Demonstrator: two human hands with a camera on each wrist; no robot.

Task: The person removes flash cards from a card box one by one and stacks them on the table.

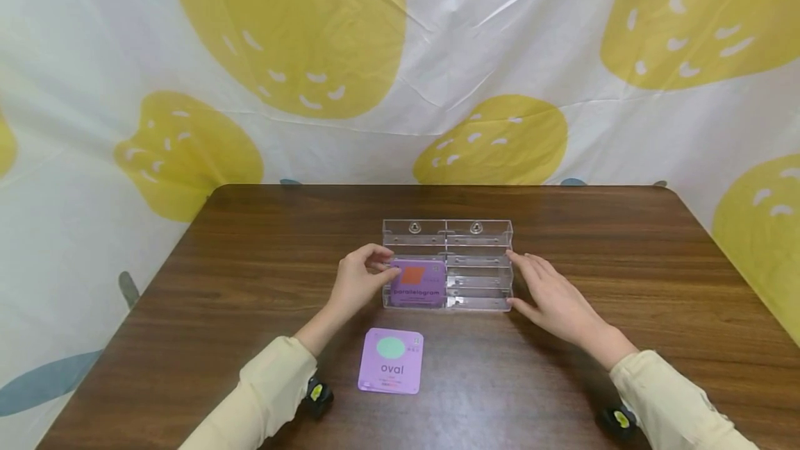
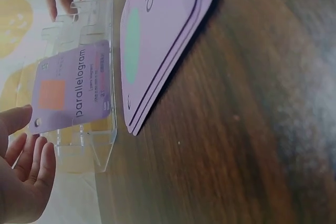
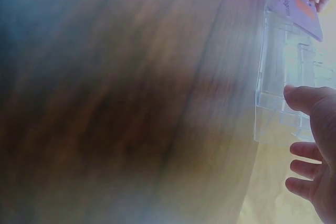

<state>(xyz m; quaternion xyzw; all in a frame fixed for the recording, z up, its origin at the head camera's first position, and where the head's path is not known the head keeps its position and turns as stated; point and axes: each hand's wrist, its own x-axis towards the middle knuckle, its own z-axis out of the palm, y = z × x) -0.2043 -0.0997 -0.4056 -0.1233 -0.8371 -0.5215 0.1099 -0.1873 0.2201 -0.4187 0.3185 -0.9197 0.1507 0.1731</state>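
Note:
A purple "parallelogram" card (image 1: 418, 284) with an orange shape stands in the lower left slot of a clear plastic card holder (image 1: 479, 302). My left hand (image 1: 361, 279) pinches this card at its upper left corner, the thumb in front and the fingers behind. Against the holder's right side, my right hand (image 1: 559, 305) rests with its fingers extended. Its thumb (image 3: 302, 98) lies at the front corner in the right wrist view. A purple "oval" card (image 1: 390, 360) with a green shape lies flat on the table, topmost of a small stack in the left wrist view.
The holder has two columns of stepped slots and hanging holes at its top. It stands on a dark wood table (image 1: 269, 242). Behind the table hangs a white cloth (image 1: 500, 33) printed with yellow fruit.

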